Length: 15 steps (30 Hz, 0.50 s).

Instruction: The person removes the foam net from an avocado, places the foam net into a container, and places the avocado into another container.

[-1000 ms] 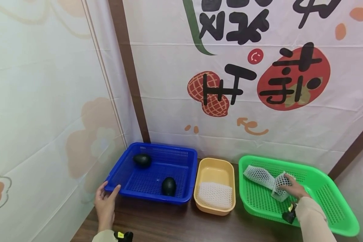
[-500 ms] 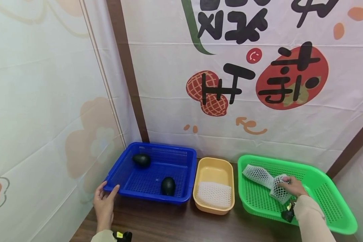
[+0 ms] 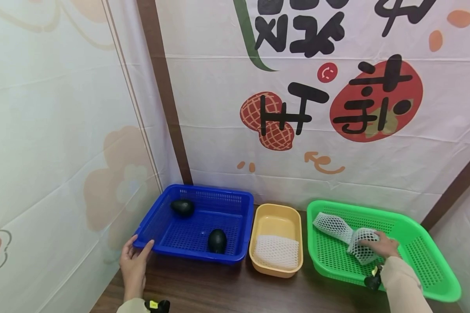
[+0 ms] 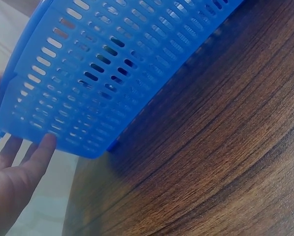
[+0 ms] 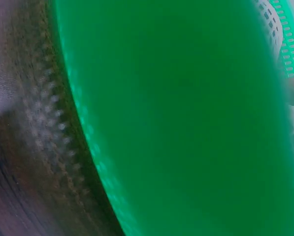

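Observation:
My left hand (image 3: 134, 267) holds the front left corner of a blue plastic basket (image 3: 188, 254), fingers and thumb at its rim; in the left wrist view, fingers (image 4: 43, 150) touch its slotted wall. Two dark avocados (image 3: 217, 240) lie apart in this basket. Over in a green basket (image 3: 438, 265), my right hand (image 3: 384, 245) grips a white foam net sleeve (image 3: 361, 254), which bulges with darkness showing through its mesh. A second net sleeve (image 3: 333, 226) lies against it on the left. In the right wrist view the green wall hides most of the hand.
Between the baskets stands a small yellow tray (image 3: 276, 217) with flat white foam nets (image 3: 277, 252) in it. All rest on a brown wooden table (image 3: 219, 287). A printed cloth wall (image 3: 215, 148) rises directly behind, another cloth (image 3: 62, 174) at the left.
The right hand's fingers have shifted over the foam net sleeve, and the sleeve has changed shape slightly. My left hand stays at the blue basket's corner. The head view has drifted a little.

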Tool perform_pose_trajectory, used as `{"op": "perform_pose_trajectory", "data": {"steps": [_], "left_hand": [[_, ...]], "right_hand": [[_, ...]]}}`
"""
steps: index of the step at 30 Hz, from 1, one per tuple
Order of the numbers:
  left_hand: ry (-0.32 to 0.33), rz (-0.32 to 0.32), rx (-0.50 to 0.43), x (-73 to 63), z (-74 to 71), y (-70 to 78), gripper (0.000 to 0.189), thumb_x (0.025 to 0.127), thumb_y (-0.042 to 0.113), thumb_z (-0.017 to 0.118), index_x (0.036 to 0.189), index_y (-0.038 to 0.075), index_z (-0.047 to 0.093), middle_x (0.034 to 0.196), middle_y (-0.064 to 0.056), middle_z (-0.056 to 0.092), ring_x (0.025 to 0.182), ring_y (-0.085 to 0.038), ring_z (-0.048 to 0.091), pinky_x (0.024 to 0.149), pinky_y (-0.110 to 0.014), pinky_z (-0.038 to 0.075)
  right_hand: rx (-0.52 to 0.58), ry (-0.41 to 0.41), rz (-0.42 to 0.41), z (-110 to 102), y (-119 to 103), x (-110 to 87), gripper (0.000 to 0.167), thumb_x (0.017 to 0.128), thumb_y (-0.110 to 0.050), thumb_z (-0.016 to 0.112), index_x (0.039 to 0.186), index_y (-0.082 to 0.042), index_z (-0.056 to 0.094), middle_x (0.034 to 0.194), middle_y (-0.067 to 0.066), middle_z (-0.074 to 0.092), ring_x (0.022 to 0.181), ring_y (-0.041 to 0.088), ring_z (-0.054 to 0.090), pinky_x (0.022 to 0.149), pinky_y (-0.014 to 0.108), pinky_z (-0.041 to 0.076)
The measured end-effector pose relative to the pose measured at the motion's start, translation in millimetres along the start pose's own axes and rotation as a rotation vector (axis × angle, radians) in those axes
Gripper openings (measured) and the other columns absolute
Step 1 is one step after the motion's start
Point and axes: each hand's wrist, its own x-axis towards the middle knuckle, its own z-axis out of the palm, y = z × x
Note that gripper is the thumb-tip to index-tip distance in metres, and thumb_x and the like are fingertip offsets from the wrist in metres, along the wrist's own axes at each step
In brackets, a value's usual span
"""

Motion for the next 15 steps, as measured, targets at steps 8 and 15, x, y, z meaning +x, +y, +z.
{"op": "perform_pose_trajectory", "data": {"steps": [8, 15], "left_hand": [[-0.008, -0.003, 0.003, -1.5, -0.7, 2.3, 0.072, 0.082, 0.019, 0.079, 0.143, 0.011, 0.042, 0.139, -0.016, 0.039, 0.123, -0.031, 0.045, 0.075, -0.014, 0.052], [-0.015, -0.009, 0.002, -2.5, -1.2, 2.9, 0.072, 0.082, 0.019, 0.08, 0.142, 0.011, 0.042, 0.137, -0.013, 0.04, 0.123, -0.031, 0.045, 0.079, -0.017, 0.053]], "right_hand": [[0.222, -0.039, -0.018, 8, 0, -4.4, 0.096, 0.086, -0.023, 0.071, 0.139, 0.015, 0.001, 0.121, 0.04, 0.027, 0.101, 0.055, 0.047, 0.069, 0.055, 0.057], [0.31, -0.035, 0.018, 14, 1, -6.9, 0.109, 0.081, -0.019, 0.077, 0.144, 0.008, -0.008, 0.125, 0.042, 0.02, 0.106, 0.062, 0.041, 0.067, 0.055, 0.057]]}}
